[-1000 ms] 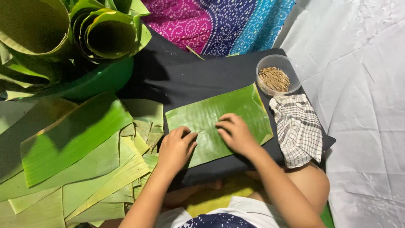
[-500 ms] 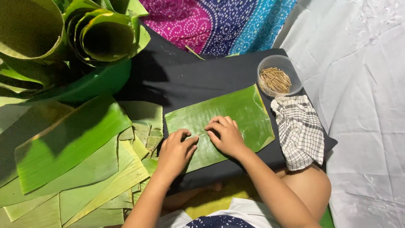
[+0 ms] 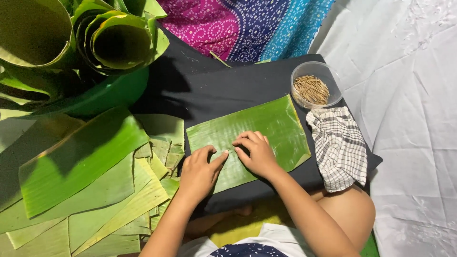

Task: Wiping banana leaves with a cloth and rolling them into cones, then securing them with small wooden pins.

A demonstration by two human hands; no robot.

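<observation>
Two hands rest on one cut banana leaf (image 3: 247,138), which lies flat on a black cloth (image 3: 223,90) spread over the floor, its long side slanting up toward the cloth's right edge. The left hand (image 3: 200,171) lies open and flat on the leaf's near-left corner, fingers pointing up the leaf; the right hand (image 3: 257,153) sits just beside it near the middle of the near edge, fingers curled down with the tips pressing the surface, gripping nothing. Judging from that pressure, the leaf could split along its ribs if the fingertips dig in or drag sideways, and the thin near edge looks the likeliest place for a tear. A wide sweep of the right arm could also knock the clear plastic bowl (image 3: 316,85) of thin sticks (image 3: 310,89), which stands just off the leaf's far-right corner, and scatter them across the cloth. The checked cloth (image 3: 339,145) lies along the right edge of the black cloth, close to the leaf but apart from it. To the left, a loose pile of leaf strips (image 3: 95,190) overlaps the black cloth's left edge, with rolled leaves (image 3: 114,38) standing behind it. White sheeting (image 3: 409,119) covers the floor at right, and a patterned pink and blue fabric (image 3: 247,24) lies at the far edge.
</observation>
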